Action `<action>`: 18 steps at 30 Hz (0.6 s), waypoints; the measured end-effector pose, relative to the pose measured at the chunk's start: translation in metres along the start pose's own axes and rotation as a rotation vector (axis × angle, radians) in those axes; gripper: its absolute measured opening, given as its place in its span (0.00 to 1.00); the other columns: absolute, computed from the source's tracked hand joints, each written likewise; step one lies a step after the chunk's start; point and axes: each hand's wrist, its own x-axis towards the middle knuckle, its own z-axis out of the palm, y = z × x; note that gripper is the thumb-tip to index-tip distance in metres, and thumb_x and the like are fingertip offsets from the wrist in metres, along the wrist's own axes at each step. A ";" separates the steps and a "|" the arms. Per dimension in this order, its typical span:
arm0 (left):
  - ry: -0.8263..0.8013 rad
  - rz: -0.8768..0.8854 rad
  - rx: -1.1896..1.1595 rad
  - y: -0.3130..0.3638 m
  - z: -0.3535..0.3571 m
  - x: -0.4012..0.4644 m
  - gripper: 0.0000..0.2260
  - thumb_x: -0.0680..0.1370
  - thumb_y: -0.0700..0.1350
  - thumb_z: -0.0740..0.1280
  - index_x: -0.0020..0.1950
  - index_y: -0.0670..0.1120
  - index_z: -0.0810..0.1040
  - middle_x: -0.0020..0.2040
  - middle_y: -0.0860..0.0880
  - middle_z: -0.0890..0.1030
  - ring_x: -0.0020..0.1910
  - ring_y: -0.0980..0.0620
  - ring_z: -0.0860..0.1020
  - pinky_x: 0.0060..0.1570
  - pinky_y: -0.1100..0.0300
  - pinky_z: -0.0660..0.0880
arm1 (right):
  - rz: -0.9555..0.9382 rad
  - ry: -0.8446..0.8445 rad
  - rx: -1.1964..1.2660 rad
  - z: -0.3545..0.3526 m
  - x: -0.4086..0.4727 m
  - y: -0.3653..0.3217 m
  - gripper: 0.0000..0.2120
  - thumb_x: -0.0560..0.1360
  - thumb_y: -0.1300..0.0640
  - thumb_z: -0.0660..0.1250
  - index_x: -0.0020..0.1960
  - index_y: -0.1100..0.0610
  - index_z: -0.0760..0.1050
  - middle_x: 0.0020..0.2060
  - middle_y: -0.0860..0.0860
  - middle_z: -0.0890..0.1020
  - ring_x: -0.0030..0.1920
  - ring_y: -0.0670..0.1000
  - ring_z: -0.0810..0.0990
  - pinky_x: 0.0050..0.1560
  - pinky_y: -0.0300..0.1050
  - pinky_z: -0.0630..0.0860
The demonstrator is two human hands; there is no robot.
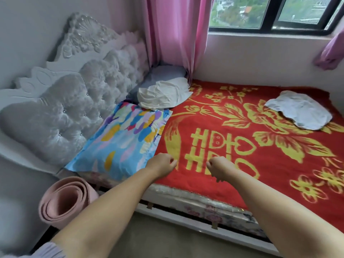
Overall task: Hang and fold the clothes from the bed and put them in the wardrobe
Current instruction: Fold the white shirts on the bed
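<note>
Red blanket (242, 146) with gold flowers and characters covers the bed, which fills most of the head view and runs from a tufted grey headboard (74, 101) on the left toward the right under a window (270, 13) with pink curtains (175, 38). Two pieces of clothing lie on it. A cream garment (163, 95) is crumpled at the head end, resting partly on a multicoloured pillow (122, 138) and against a grey pillow (162, 73) in the corner. A white garment (299, 110) lies flatter, far over to the right near the wall, its longer side running roughly along the bed. The two are well apart.

Both bare arms reach forward over the near edge of the bed. The left hand (162, 164) and right hand (219, 168) hover close together above the blanket, fingers curled loosely, holding nothing. Neither touches any clothing.

The cream garment lies ahead and slightly left, nearer the left hand; the white one is ahead and far right, on the right hand's side. Either likely needs a lean across the bed. A rolled pink mat (65, 202) stands on the floor by the headboard. No wardrobe is visible.
</note>
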 end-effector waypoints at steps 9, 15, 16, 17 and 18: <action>-0.100 0.023 0.007 -0.061 -0.029 0.145 0.16 0.82 0.51 0.57 0.42 0.42 0.75 0.40 0.45 0.78 0.45 0.44 0.77 0.39 0.55 0.68 | 0.128 -0.077 0.063 -0.009 0.140 -0.020 0.20 0.82 0.55 0.51 0.42 0.62 0.76 0.37 0.55 0.83 0.36 0.53 0.84 0.38 0.47 0.81; -0.169 -0.043 0.017 -0.110 -0.014 0.223 0.12 0.80 0.48 0.58 0.45 0.44 0.78 0.46 0.45 0.81 0.48 0.45 0.77 0.42 0.56 0.71 | 0.109 -0.141 0.058 0.006 0.236 -0.024 0.17 0.82 0.57 0.50 0.41 0.60 0.72 0.40 0.55 0.82 0.40 0.54 0.83 0.38 0.45 0.77; -0.190 -0.057 0.025 -0.117 -0.010 0.237 0.11 0.80 0.48 0.58 0.43 0.46 0.77 0.47 0.46 0.81 0.48 0.45 0.77 0.42 0.56 0.70 | 0.104 -0.146 0.050 0.011 0.253 -0.023 0.16 0.82 0.58 0.50 0.40 0.60 0.71 0.39 0.54 0.80 0.40 0.55 0.82 0.38 0.45 0.77; -0.208 -0.075 0.025 -0.122 -0.007 0.251 0.10 0.79 0.47 0.58 0.42 0.47 0.75 0.47 0.46 0.81 0.48 0.45 0.77 0.42 0.57 0.70 | 0.102 -0.147 0.057 0.015 0.271 -0.021 0.17 0.82 0.57 0.50 0.38 0.59 0.69 0.36 0.53 0.78 0.38 0.55 0.80 0.36 0.44 0.75; -0.226 -0.095 0.018 -0.127 -0.006 0.267 0.09 0.79 0.47 0.58 0.42 0.48 0.75 0.48 0.47 0.81 0.48 0.45 0.77 0.42 0.56 0.71 | 0.100 -0.154 0.059 0.019 0.287 -0.019 0.18 0.82 0.57 0.50 0.36 0.59 0.67 0.33 0.52 0.75 0.35 0.54 0.77 0.33 0.42 0.72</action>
